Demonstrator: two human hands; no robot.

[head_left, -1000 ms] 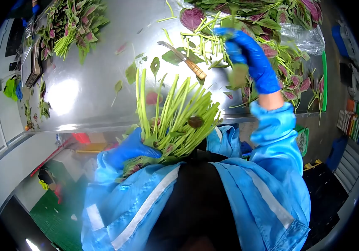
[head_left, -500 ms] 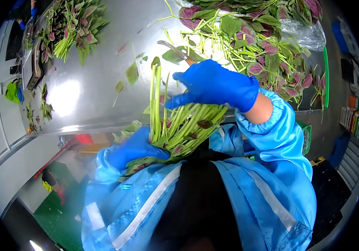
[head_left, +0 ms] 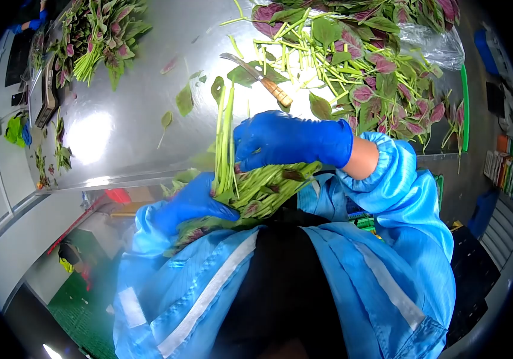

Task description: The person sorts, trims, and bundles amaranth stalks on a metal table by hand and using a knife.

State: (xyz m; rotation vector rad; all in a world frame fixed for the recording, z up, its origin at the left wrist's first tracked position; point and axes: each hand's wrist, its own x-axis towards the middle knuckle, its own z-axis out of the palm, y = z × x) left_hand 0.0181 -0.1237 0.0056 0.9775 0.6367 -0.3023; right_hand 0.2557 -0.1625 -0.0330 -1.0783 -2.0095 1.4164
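My left hand (head_left: 196, 202), in a blue glove, is closed around a bunch of amaranth (head_left: 268, 188) with green stems and red-green leaves, held close to my body. Several stems (head_left: 225, 143) stand upright from that grip, while the others slant to the right. My gloved right hand (head_left: 286, 139) is over the bunch, its fingers curled against the stems; the fingertips are partly hidden. Just beyond it, a curved knife (head_left: 276, 91) with a wooden handle lies on the metal table (head_left: 143, 119), its blade over a loose leaf.
Loose amaranth leaves and cut stems (head_left: 382, 90) are heaped at the right of the table, beside clear plastic film (head_left: 430, 45). A gathered bunch (head_left: 98, 45) lies at the far left, near a dark box-like object (head_left: 48, 99). Another person's gloved hand (head_left: 36, 23) shows at the top left.
My right hand has lowered and moved slightly left onto the stems, its spread fingers now curled. More of the knife's handle is uncovered. My left hand keeps its grip.
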